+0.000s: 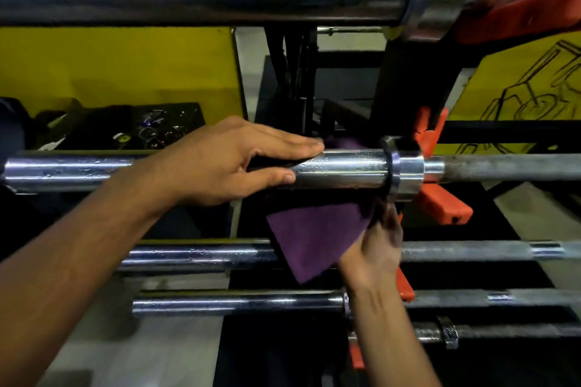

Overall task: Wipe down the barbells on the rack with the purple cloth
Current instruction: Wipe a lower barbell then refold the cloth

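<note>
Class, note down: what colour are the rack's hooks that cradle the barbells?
Orange hooks, clearest in the head view beside the barbell collar.

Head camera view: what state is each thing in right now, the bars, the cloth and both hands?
Left hand: fingers over the sleeve, thumb beneath, holding it.
Right hand: blurred, grips the cloth's hanging end.
Purple cloth: draped over the sleeve, hanging below it.
Shiny steel barbell sleeve: lying level on the rack's orange hooks.
Lower steel barbells: lying level, untouched.
</note>
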The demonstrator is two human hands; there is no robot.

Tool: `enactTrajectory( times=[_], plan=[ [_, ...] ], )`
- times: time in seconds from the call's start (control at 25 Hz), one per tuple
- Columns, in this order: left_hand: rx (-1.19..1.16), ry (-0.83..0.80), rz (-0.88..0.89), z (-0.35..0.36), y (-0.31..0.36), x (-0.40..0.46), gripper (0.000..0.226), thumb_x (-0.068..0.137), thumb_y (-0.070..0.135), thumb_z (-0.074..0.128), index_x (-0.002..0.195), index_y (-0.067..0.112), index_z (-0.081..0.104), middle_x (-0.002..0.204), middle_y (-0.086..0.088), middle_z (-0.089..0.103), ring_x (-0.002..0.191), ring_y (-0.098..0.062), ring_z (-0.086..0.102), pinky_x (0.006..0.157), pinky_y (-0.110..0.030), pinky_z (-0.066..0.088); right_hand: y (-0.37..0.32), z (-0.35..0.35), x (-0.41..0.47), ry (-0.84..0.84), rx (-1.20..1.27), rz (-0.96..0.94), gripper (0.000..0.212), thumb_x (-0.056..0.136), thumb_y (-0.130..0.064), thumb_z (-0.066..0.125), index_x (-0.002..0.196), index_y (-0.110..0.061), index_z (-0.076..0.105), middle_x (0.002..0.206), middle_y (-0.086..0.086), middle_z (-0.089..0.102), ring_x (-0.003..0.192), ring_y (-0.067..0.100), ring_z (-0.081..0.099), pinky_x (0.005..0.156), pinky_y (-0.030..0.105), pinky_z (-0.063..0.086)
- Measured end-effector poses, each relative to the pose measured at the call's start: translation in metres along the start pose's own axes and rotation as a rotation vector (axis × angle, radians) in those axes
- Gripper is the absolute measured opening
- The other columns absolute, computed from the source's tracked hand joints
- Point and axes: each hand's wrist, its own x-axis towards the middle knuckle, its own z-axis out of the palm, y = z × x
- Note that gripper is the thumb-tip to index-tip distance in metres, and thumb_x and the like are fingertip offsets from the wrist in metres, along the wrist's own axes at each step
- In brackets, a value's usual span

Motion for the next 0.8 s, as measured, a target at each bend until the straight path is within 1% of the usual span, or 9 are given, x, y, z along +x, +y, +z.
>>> enactTrajectory(
  times=[0.08,0.16,0.24,0.28,0.44,0.52,0.6,0.72,0.8],
  plan=[
    [0.005,0.007,0.009,0.002,-0.002,0.0,0.052,0.093,0.04,0.058,0.144,0.033,0.05,0.145,0.022,0.049,0.133,0.012,0.042,0.111,-0.013,0.033,0.003,-0.021,-0.014,0.023,0.231,0.136,0.026,0.086,-0.022,0.055,0.071,-0.017,0.076,0.076,0.003,0.075,0.071,0.013,0.072,0.068,0.019,0.058],
    [0.009,0.011,0.018,0.003,-0.003,-0.001,0.051,0.094,0.04,0.058,0.144,0.033,0.051,0.145,0.023,0.048,0.132,0.014,0.04,0.11,-0.01,0.031,0.002,-0.035,-0.04,0.131,0.163,0.156,0.028,0.083,-0.025,0.058,0.059,-0.017,0.069,0.061,0.0,0.068,0.056,0.012,0.066,0.055,0.017,0.054],
    [0.001,-0.006,0.018,0.0,-0.004,0.0,0.048,0.096,0.039,0.06,0.144,0.035,0.05,0.145,0.026,0.047,0.133,0.016,0.038,0.112,-0.012,0.031,-0.003,-0.034,-0.063,0.105,0.127,0.105,0.01,0.064,-0.024,0.075,0.064,-0.016,0.071,0.066,0.002,0.069,0.061,0.014,0.068,0.06,0.02,0.055],
    [-0.01,-0.027,0.011,-0.002,-0.004,0.001,0.048,0.097,0.038,0.061,0.144,0.036,0.049,0.145,0.027,0.045,0.133,0.016,0.037,0.114,-0.014,0.031,-0.003,-0.039,-0.07,0.089,0.115,0.09,0.013,0.062,-0.024,0.075,0.07,-0.014,0.073,0.071,0.004,0.071,0.066,0.016,0.07,0.064,0.023,0.057],
    [0.003,-0.014,0.073,-0.002,0.005,-0.002,0.06,0.095,0.051,0.053,0.15,0.033,0.04,0.155,0.019,0.037,0.141,0.008,0.03,0.119,-0.026,0.029,-0.002,-0.02,-0.108,0.007,0.004,-0.048,0.023,0.081,-0.026,0.057,0.083,-0.011,0.075,0.084,0.009,0.073,0.077,0.019,0.072,0.072,0.029,0.06],
    [-0.083,0.102,0.189,0.006,0.02,-0.015,0.063,0.095,0.049,0.055,0.152,0.029,0.039,0.157,0.013,0.038,0.144,0.001,0.031,0.119,-0.03,0.03,0.01,-0.006,-0.121,-0.085,-0.246,-0.183,0.038,0.077,-0.038,0.076,0.104,-0.011,0.075,0.104,0.014,0.075,0.095,0.023,0.072,0.086,0.035,0.057],
    [-0.248,0.117,0.238,0.014,0.039,-0.028,0.064,0.095,0.044,0.064,0.151,0.026,0.041,0.154,0.013,0.043,0.141,0.004,0.036,0.118,-0.023,0.03,0.021,-0.001,-0.128,-0.092,-0.607,-0.334,0.056,0.069,-0.042,0.088,0.118,-0.022,0.069,0.118,0.013,0.071,0.108,0.027,0.068,0.095,0.043,0.052],
    [-0.371,-0.041,0.255,0.022,0.05,-0.051,0.069,0.088,0.044,0.073,0.149,0.031,0.044,0.144,0.016,0.053,0.132,0.006,0.046,0.112,-0.023,0.037,0.024,0.016,-0.145,-0.088,-0.724,-0.414,0.027,0.084,-0.026,0.073,0.111,-0.027,0.072,0.113,0.008,0.073,0.105,0.022,0.068,0.091,0.038,0.056],
    [-0.419,-0.087,0.247,0.025,0.046,-0.063,0.062,0.086,0.044,0.076,0.143,0.036,0.052,0.135,0.018,0.06,0.123,0.007,0.053,0.106,-0.024,0.043,0.02,0.021,-0.158,-0.116,-0.88,-0.476,0.023,0.092,-0.023,0.062,0.111,-0.025,0.072,0.11,0.006,0.074,0.103,0.017,0.068,0.088,0.033,0.055]
  ],
)
